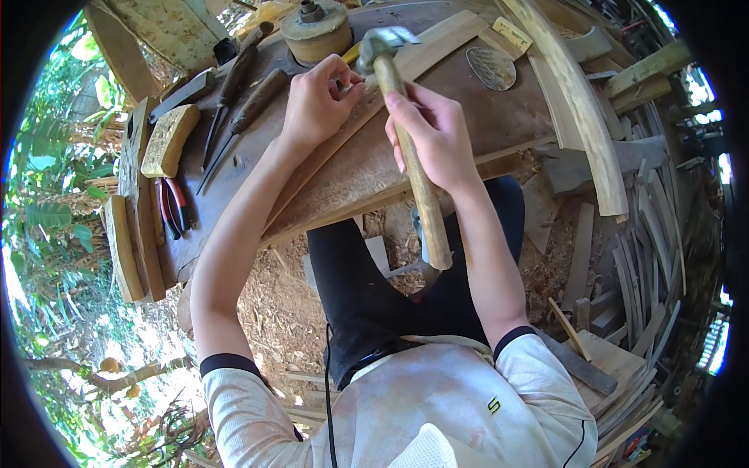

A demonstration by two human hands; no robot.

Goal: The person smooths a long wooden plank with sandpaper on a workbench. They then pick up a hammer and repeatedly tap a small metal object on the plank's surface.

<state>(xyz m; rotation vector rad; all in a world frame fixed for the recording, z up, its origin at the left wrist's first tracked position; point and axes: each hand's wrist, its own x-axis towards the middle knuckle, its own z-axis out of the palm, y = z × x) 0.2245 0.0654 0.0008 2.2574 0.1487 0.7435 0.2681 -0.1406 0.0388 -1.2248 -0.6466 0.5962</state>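
We see a hammer (402,117) raised over a long wooden strip (367,117) that lies slantwise across a dark, rounded workbench (499,117), running from the bench's far edge toward its near edge. The right hand (437,136) is wrapped firmly round the pale wooden handle close to the head, leaving most of the handle jutting back toward the person's lap. The steel head (382,43) hangs just above the strip. The left hand (316,101) is pinched narrow, thumb and fingertips closed on something small against the strip, too small for us to tell what it is.

We judge the hammer top-heavy and rigid, its smooth handle liable to turn in a loose palm; a grip high up the handle, as here, trades force for control. The strip looks thin, light and springy, best steadied flat against the bench near the spot being struck.

Toward the bench's left edge lie two dark-handled chisels (238,93), red-handled pliers (173,204) and a pale carved block (169,140). At the far edge stands a round wooden block with a metal fitting (316,27), and a shell-shaped metal piece (491,68) lies to its right. Offcut slats (640,234) are stacked beyond the right edge, and sawdust (273,304) covers the ground below.
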